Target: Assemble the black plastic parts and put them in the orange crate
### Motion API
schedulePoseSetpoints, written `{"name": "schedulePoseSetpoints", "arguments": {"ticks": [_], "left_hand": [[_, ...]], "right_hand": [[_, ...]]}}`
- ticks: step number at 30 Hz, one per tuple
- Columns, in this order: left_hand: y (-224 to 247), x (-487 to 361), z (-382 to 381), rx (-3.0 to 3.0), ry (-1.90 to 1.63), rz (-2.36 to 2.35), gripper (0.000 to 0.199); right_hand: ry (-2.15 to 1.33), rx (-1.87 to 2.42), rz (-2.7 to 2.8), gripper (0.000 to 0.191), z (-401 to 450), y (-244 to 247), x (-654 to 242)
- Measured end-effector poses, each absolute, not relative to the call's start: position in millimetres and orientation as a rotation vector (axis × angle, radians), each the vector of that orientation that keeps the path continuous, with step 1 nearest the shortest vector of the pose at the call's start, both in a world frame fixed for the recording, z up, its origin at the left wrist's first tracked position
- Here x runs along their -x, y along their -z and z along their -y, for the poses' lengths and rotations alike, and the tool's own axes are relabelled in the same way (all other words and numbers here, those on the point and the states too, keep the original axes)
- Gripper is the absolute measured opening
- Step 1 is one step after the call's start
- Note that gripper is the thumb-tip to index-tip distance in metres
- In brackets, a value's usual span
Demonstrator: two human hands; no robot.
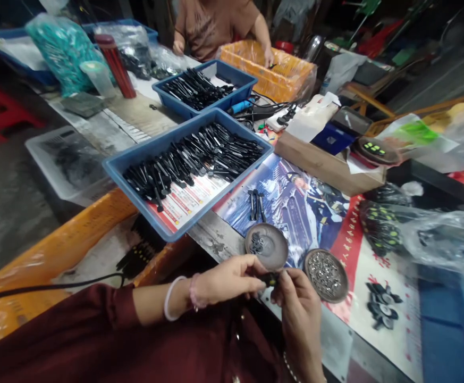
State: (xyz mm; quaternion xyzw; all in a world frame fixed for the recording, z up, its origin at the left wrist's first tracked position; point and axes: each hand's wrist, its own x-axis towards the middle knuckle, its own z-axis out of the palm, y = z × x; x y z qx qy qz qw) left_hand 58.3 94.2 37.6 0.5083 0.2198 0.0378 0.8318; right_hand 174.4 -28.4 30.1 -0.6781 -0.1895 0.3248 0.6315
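My left hand point(235, 279) reaches in from the left, its fingers closed on a small black part with a yellow-green spot point(271, 279). From the right, my right hand point(299, 303) pinches the same part between thumb and fingers. Most of the part is covered by my fingertips. Just beyond the hands stands a round dish point(275, 250) with a few small dark pieces in it. A second round dish point(343, 282), full of small shiny metal pieces, is beside my right hand. Three black stick-like parts point(257, 205) lie on the printed sheet behind the first dish.
A blue tray point(184, 232) of black stick-like parts lies ahead, with another blue tray point(203, 113) behind. Black pieces point(382, 306) are heaped at right near a blue bin point(447, 324). Across the table a person point(211, 26) reaches into an orange crate point(247, 69). A cardboard box point(323, 165) stands right.
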Motion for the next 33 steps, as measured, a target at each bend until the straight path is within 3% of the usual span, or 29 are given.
{"name": "schedulePoseSetpoints", "arguments": {"ticks": [5, 12, 20, 26, 33], "left_hand": [[-31.8, -67.6, -97.1, -0.422, 0.121, -0.47, 0.036], [-39.0, -78.1, -98.4, -0.326, 0.215, -0.456, 0.014], [-42.2, -92.9, -98.4, -0.106, 0.351, -0.38, 0.022], [-35.5, -123.0, -92.5, -0.095, 0.345, -0.386, 0.009], [-52.6, -136.2, -85.5, -0.221, 0.22, -0.43, 0.031]], "right_hand": [[-0.901, 1.436, 0.265, 0.039, 13.6, -28.7, -189.0], [-0.985, 1.358, 0.168, 0.04, 4.8, -33.8, -199.6], [-0.907, 1.329, 0.164, 0.04, 6.4, -41.0, -203.3], [-0.743, 1.381, 0.231, 0.038, 13.1, -43.4, -217.5], [-0.65, 1.411, 0.223, 0.04, 16.3, -32.3, -224.3]]}}
